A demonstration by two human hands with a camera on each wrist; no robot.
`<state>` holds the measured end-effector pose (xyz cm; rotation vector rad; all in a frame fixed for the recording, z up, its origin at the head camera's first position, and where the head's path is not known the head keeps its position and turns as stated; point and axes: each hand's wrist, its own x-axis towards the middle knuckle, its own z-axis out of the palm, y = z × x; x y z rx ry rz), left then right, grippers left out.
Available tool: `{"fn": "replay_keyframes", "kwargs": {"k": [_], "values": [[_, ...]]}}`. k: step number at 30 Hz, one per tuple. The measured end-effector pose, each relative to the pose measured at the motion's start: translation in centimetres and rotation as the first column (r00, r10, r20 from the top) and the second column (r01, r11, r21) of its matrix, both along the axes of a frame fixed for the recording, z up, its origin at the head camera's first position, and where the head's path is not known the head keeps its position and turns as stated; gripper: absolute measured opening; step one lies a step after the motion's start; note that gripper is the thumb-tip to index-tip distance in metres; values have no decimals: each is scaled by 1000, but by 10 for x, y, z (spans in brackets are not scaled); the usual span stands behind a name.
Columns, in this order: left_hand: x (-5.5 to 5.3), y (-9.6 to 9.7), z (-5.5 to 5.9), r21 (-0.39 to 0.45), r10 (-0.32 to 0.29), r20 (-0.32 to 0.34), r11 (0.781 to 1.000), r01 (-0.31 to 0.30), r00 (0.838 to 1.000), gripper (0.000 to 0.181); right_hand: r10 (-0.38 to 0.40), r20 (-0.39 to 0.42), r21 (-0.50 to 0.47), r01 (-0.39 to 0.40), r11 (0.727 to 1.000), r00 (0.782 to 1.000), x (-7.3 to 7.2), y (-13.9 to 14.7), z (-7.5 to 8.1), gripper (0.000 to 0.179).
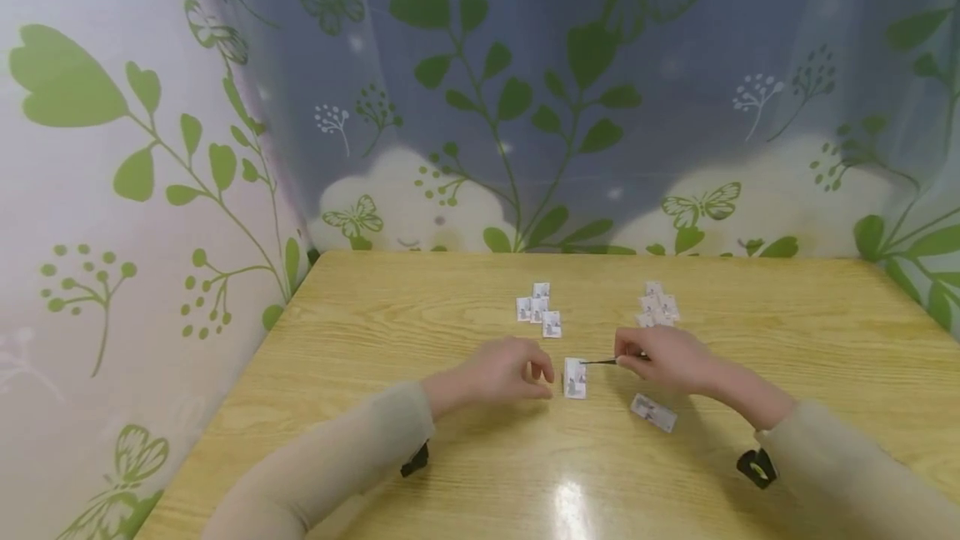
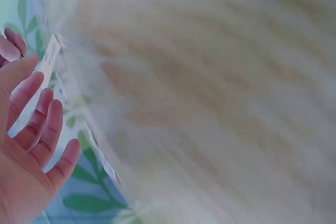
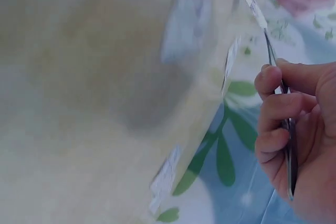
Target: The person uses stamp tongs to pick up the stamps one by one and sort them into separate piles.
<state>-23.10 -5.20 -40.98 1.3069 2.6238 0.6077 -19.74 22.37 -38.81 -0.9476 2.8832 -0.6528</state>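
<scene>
My right hand (image 1: 667,357) grips a pair of slim metal tweezers (image 3: 289,145), its fingers curled round the shanks. At the tweezers' tip is a small white printed packet (image 1: 575,379), which appears edge-on in the right wrist view. My left hand (image 1: 506,372) is just left of that packet, apart from it, its fingers loosely bent with nothing between them. In the left wrist view the left hand (image 2: 37,145) shows its palm and spread fingers. Another printed packet (image 1: 654,412) lies on the table below the right hand.
The wooden table (image 1: 405,298) carries a loose group of several small packets (image 1: 538,307) toward the back middle. A second cluster of packets (image 1: 657,307) lies farther right, behind the right hand. A patterned curtain (image 1: 480,107) hangs along the table's back edge.
</scene>
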Motion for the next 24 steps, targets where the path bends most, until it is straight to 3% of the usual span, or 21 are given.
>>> {"fn": "replay_keyframes", "kwargs": {"k": [10,17,24], "values": [[-14,-27,4,-11,138,-18,990,-138,990,12,-37,32,-41,38,998,999,-53,6,10,8],[-15,-49,-1,23,172,-28,985,-171,985,13,-38,27,-31,39,999,999,-83,0,11,9],[-11,-68,4,58,195,-14,979,-193,981,16,-38,18,34,37,999,999,-101,-7,12,11]]}}
